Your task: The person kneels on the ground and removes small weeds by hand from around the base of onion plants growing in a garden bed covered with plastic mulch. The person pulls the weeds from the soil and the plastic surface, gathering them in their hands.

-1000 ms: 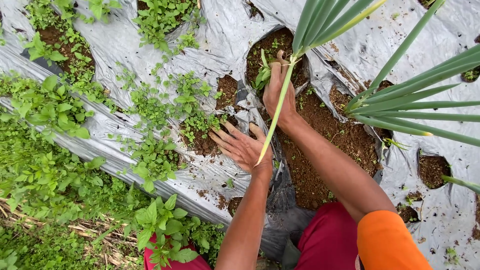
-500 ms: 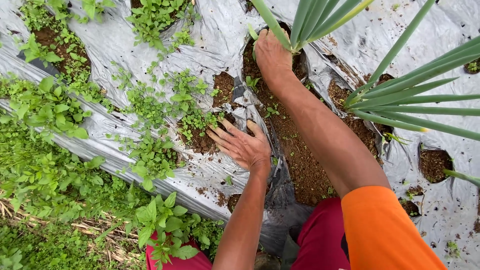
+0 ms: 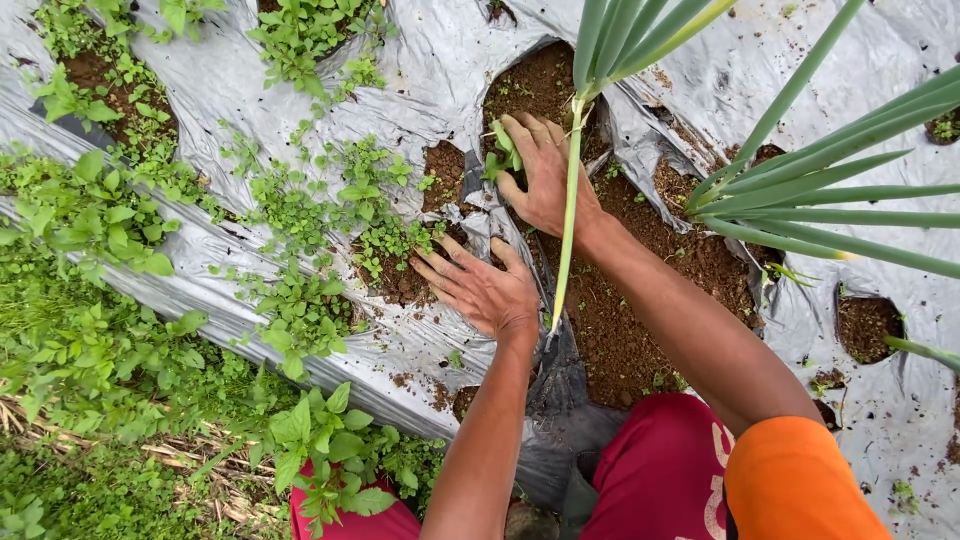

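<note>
**Desk:** What are the hands doing in this one?

**Photographer:** The left hand [image 3: 487, 290] lies flat, fingers spread, pressing the silver plastic mulch sheet [image 3: 440, 70] at the torn edge of a planting hole, holding nothing. The right hand [image 3: 545, 180] is closed around a small clump of green weeds [image 3: 503, 152], fingers curled over the leaves at the left rim of the open soil [image 3: 620, 320].

**Desk:** And the tall plant?

**Photographer:** A green onion stalk [image 3: 566, 220] runs down across the right wrist, its leaves fanning out past the top edge of the bed. More onion leaves [image 3: 830, 200] cross from the right edge.

**Desk:** Anything else?

**Photographer:** Leafy weeds [image 3: 300, 200] push through holes in the sheet's left half; grassy growth [image 3: 90, 360] borders its lower left edge.
</note>
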